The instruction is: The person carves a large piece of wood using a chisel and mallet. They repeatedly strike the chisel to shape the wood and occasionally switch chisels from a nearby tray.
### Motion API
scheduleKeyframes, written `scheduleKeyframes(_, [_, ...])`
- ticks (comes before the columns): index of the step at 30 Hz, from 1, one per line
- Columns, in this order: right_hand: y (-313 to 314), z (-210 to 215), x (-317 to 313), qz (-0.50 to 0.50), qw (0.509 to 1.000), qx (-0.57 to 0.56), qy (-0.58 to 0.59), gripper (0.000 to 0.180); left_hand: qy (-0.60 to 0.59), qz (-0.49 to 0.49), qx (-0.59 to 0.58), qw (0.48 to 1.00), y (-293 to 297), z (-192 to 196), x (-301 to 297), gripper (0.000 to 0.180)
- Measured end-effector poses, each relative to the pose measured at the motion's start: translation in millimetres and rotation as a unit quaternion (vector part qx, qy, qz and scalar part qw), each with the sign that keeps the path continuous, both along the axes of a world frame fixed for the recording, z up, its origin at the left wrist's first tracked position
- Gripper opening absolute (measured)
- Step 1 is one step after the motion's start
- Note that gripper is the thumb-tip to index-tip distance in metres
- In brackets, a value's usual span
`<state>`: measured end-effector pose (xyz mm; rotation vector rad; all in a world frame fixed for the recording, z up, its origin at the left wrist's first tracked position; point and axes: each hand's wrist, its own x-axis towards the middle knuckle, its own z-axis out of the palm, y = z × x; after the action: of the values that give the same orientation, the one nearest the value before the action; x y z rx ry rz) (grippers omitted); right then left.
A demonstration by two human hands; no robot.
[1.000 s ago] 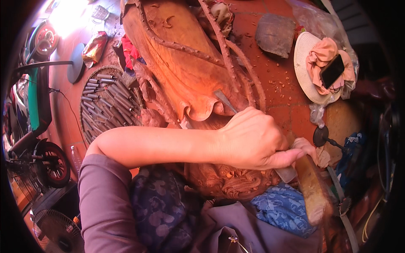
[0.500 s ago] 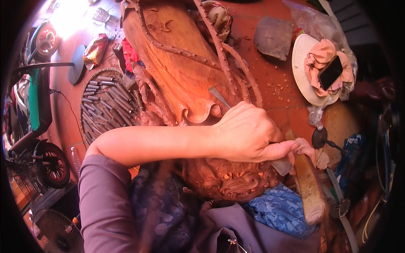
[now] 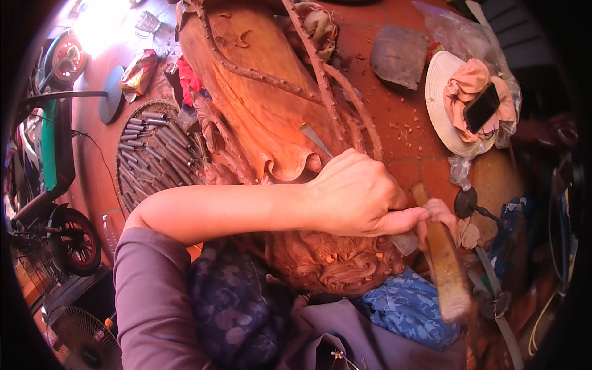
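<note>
My left hand (image 3: 354, 191) is wrapped round a chisel (image 3: 316, 138), its metal blade pointing up and left over a large reddish-brown wood carving (image 3: 290, 111). The chisel's other end (image 3: 404, 243) shows below the fist; its middle is hidden in the hand. Just to the right, my right hand (image 3: 441, 216) grips a wooden mallet (image 3: 447, 265), a long yellowish-brown block slanting down toward me. Part of that hand lies behind the mallet. Carved swirls (image 3: 345, 262) lie below my left forearm. Whether the blade tip touches the wood, I cannot tell.
A round basket of chisels (image 3: 160, 154) stands at left. At right lie a pale hat (image 3: 441, 117) with pink cloth and a phone (image 3: 482, 108), and a wood block (image 3: 399, 57). Blue cloth (image 3: 410, 308) sits near my lap; a fan (image 3: 86, 339) stands lower left.
The mallet has shifted a little to the left and up, its lower end blurred. My left hand and the chisel have moved slightly left.
</note>
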<state>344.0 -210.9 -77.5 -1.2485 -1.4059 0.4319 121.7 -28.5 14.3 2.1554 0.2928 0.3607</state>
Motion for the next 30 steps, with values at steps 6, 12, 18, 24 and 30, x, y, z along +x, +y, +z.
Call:
scheduleKeyframes(6, [-10.5, -23.2, 6.6, -0.073, 0.986, -0.051, -0.139, 0.034, 0.001, 0.036, 0.032, 0.999, 7.2, -8.0, -3.1, 0.050])
scheduleKeyframes(12, [-12.3, -3.4, 12.4, 0.025, 0.974, -0.215, -0.064, 0.035, 0.093, -0.022, 0.141, 0.985, -0.9, 46.6, -52.0, 0.061])
scheduleKeyframes(18, [-33.0, -63.0, 53.6, -0.054, 0.977, -0.183, 0.097, 0.033, 0.126, 0.365, 0.221, 0.896, 68.0, 67.9, -194.1, 0.030])
scheduleKeyframes(24, [-53.8, -91.8, 73.4, -0.084, 0.951, -0.265, 0.133, 0.032, 0.391, 0.671, -0.013, 0.630, 61.1, -53.4, -430.5, 0.046])
scheduleKeyframes(30, [-40.7, -95.6, 79.8, -0.025, 0.954, -0.295, 0.038, 0.028, 0.426, 0.717, -0.203, 0.514, -38.4, -174.5, -553.1, 0.056])
